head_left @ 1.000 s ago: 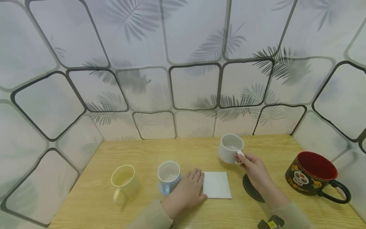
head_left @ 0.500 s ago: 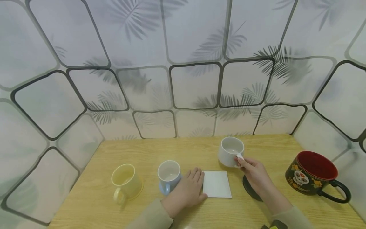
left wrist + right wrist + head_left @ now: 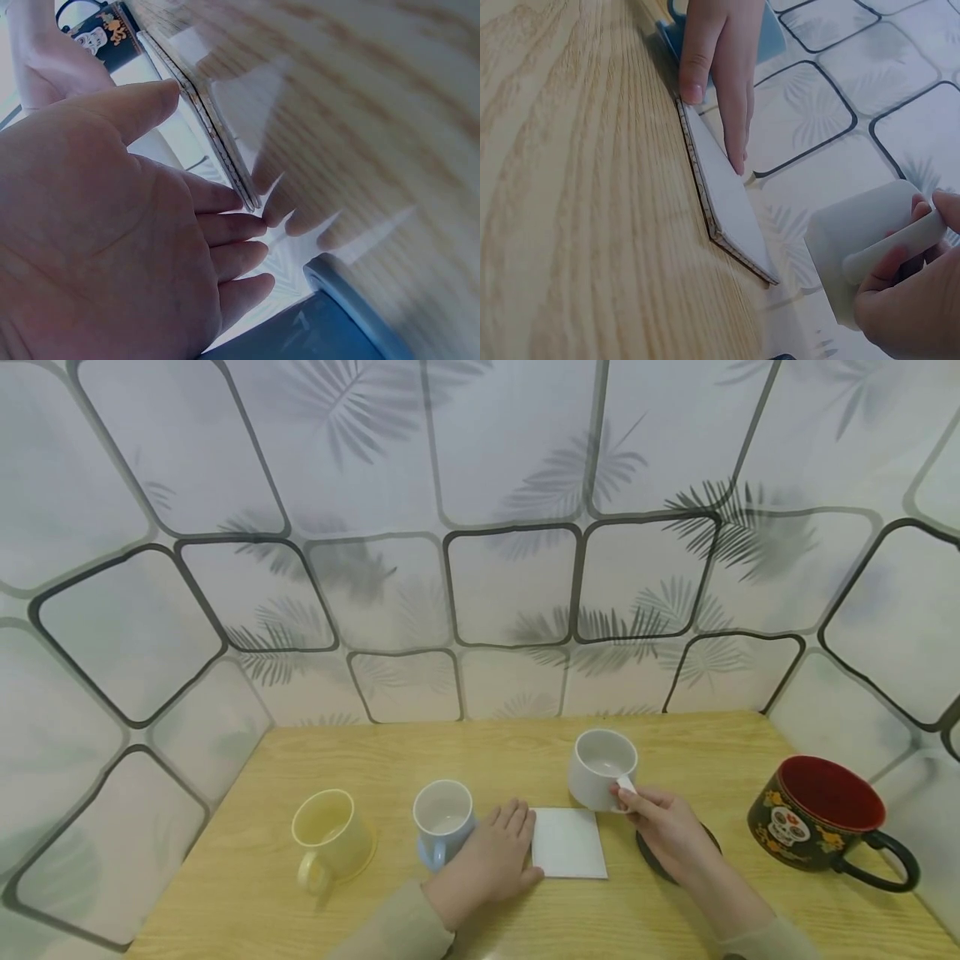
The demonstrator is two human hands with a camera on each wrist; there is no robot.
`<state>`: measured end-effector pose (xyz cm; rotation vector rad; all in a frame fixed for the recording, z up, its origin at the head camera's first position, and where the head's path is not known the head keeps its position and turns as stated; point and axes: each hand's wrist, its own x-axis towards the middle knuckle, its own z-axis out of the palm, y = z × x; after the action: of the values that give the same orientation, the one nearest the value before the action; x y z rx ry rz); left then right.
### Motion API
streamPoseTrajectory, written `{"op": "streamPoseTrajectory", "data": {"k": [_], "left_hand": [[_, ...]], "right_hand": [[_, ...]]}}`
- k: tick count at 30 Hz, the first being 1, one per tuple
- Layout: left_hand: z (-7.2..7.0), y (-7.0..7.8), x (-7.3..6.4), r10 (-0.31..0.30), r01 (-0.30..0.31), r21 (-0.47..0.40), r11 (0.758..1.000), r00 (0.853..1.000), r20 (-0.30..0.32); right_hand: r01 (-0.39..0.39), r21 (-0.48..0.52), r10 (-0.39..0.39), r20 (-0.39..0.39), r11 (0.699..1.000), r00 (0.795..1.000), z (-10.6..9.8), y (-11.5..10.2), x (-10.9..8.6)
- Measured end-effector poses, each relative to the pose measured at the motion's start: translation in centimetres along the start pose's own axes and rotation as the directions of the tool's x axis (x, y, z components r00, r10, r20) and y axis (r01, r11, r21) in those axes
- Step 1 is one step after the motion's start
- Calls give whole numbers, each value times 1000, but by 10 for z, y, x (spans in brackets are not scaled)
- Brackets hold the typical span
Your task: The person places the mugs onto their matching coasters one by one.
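Gripping white mug (image 3: 590,783) by handle (image 3: 889,249) with right hand (image 3: 667,835), raised off surface (image 3: 247,893), near far right corner of white coaster (image 3: 570,845). Showing left hand (image 3: 495,860), fingers straight, at left edge of white coaster.

The white mug (image 3: 591,778) at four o'clock in the head view looks like smooth ceramic. At five, the white square (image 3: 568,845) looks matt, rough-edged; the tabletop (image 3: 517,760), wood-grained.
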<state>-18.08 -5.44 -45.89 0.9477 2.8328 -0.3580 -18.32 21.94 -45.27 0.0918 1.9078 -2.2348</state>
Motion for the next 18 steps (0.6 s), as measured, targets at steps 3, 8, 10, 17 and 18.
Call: {"op": "streamPoseTrajectory", "data": {"k": [3, 8, 10, 17, 18], "left_hand": [[0, 0, 0, 1, -1, 0, 1000, 1000, -1], [0, 0, 0, 2, -2, 4, 1000, 1000, -6], [1, 0, 0, 2, -2, 5, 1000, 1000, -8], [2, 0, 1, 2, -2, 2, 1000, 1000, -8], [2, 0, 1, 1, -1, 2, 1000, 1000, -9]], "right_hand": [[-4, 8, 4, 10, 1000, 1000, 0, 1, -2], [-5, 26, 5, 10, 1000, 1000, 2, 3, -5], [1, 30, -2, 16, 1000, 1000, 2, 4, -6], [5, 37, -7, 61, 999, 998, 3, 6, -12], [6, 44, -9, 70, 999, 998, 3, 7, -13]]}}
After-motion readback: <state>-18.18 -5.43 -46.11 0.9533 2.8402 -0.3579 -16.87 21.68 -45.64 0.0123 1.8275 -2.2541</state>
